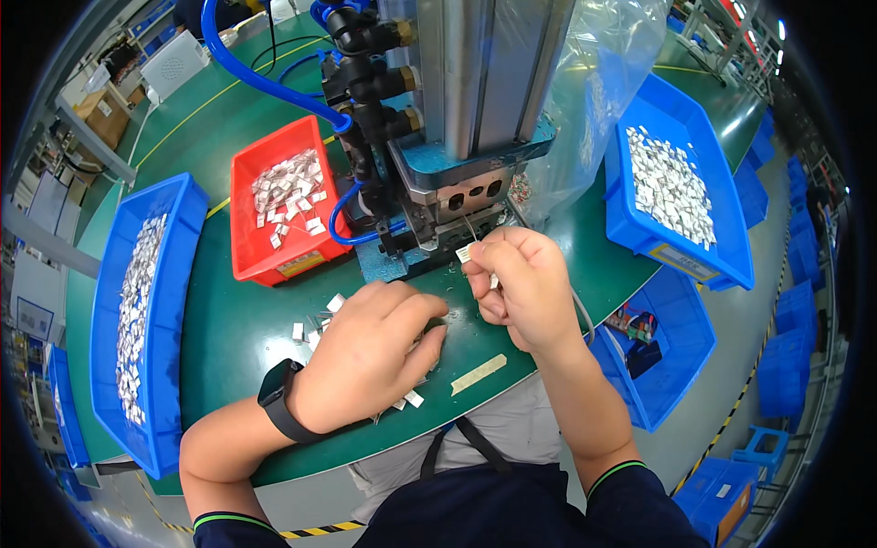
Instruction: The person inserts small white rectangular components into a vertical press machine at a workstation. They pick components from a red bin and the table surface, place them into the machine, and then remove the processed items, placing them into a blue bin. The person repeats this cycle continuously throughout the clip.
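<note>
A grey floor (pixel 722 388) is seen around the green table (pixel 228 365), whose top is crossed by a thin yellow line (pixel 179 128). The floor is marked with yellow-and-black tape (pixel 322 530), run in front of the table's near edge and along its right side. Beyond the right-hand tape, a blue stool (pixel 760 457) is placed and blue crates (pixel 795 333) are lined up. Past the table's far right, a metal rack (pixel 717 41) and bright tube lights (pixel 782 30) are seen. Left of the table, a slanting grey post (pixel 94 142) and a cardboard box (pixel 102 117) are shown.
</note>
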The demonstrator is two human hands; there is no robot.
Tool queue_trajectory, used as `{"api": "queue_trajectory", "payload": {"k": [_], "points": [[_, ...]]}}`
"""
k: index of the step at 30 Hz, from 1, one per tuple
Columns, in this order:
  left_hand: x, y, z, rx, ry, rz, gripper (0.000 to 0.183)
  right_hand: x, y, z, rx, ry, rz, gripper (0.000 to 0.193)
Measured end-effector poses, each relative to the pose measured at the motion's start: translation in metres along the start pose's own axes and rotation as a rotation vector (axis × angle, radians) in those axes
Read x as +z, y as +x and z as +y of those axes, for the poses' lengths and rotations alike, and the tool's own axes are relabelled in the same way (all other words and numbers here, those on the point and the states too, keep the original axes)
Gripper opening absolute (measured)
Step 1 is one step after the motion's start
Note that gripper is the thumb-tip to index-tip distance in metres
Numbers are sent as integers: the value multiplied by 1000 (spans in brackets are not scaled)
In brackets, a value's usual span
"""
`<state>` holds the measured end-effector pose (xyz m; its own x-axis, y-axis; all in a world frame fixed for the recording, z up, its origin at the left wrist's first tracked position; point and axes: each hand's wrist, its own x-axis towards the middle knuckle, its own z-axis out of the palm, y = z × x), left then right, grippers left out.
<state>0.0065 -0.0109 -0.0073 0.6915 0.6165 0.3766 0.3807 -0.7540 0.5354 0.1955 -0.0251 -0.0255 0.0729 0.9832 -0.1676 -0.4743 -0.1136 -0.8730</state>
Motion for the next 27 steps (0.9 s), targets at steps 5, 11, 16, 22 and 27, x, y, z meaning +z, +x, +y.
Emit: {"api": "queue_trajectory", "payload": {"k": [5,11,16,22,27], "points": [[-1,1,-2,-81,-45,11,18,1,2,-1,14,28,-9,18],[-8,19,7,-647,-992,44,23,2,-8,0,-47,-196,-214,14],[-5,17,-1,-721,-1207,64,17,-2,-13,6,-250,-399,-304,13],[-9,22,-3,-802,-1345,24,15,5,-17,-4,-16,-241,-284,16],[-11,11,-3,-543,-721,19,22,1,-9,-9,92,15,-46,20]]}}
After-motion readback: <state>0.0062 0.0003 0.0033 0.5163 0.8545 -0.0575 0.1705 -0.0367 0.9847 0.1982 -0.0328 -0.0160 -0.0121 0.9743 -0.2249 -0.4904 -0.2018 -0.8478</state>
